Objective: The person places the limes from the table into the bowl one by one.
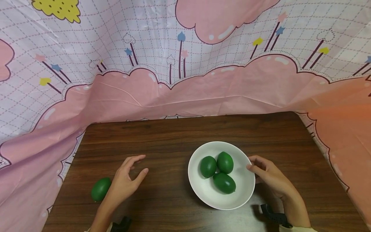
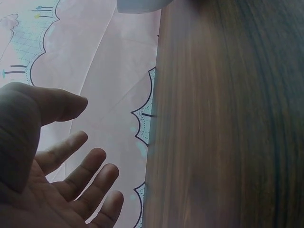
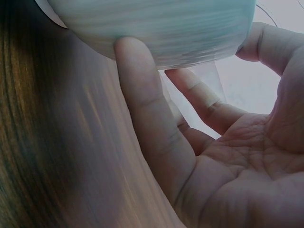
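Observation:
Three green limes [image 1: 224,183] lie together in a round white bowl [image 1: 243,193] right of the table's middle. My right hand [image 1: 271,175] grips the bowl's right side, thumb at the rim and fingers against the outer wall. In the right wrist view the underside of the bowl [image 3: 156,28] shows above my bent fingers. My left hand [image 1: 124,182] is held over the table with fingers and thumb spread and nothing between them. Another lime [image 1: 100,189] lies on the wood just left of that hand, close to its wrist.
The dark wooden table [image 1: 162,135] ends at the back against a pink and white patterned cloth [image 1: 191,93], which also hangs along both sides. A black band [image 1: 275,216] sits at my right wrist, another black band [image 1: 121,224] at my left.

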`<state>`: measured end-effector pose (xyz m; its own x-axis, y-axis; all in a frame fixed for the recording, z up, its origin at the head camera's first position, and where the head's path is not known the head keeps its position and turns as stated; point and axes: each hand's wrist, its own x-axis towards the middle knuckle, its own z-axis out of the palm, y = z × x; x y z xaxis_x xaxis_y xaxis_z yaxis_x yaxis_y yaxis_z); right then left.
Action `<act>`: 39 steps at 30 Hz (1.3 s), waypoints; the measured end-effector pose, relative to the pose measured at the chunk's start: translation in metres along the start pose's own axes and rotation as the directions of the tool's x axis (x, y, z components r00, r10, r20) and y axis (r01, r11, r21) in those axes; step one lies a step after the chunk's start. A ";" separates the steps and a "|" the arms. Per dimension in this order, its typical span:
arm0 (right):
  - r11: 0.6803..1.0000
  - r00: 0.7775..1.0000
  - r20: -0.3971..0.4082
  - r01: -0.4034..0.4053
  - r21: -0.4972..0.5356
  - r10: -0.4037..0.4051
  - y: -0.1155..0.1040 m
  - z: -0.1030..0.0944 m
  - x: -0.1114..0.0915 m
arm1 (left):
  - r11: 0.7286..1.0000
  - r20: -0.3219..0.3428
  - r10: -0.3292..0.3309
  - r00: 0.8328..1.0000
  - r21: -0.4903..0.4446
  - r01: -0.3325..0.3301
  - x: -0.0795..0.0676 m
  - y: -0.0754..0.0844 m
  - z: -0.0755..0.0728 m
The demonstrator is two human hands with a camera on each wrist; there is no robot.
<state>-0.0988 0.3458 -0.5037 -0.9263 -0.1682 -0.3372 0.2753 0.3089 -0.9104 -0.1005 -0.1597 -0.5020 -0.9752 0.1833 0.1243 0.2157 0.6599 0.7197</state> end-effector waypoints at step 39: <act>1.000 1.000 -0.005 0.011 0.005 -0.011 0.001 0.001 0.000 | 0.995 -0.059 -0.034 0.998 0.088 0.040 -0.018 -0.017 -0.020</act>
<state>-0.0981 0.3454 -0.5043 -0.9306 -0.1664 -0.3260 0.2665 0.3022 -0.9152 -0.0878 -0.1882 -0.5028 -0.9833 0.1170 0.1397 0.1806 0.7281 0.6613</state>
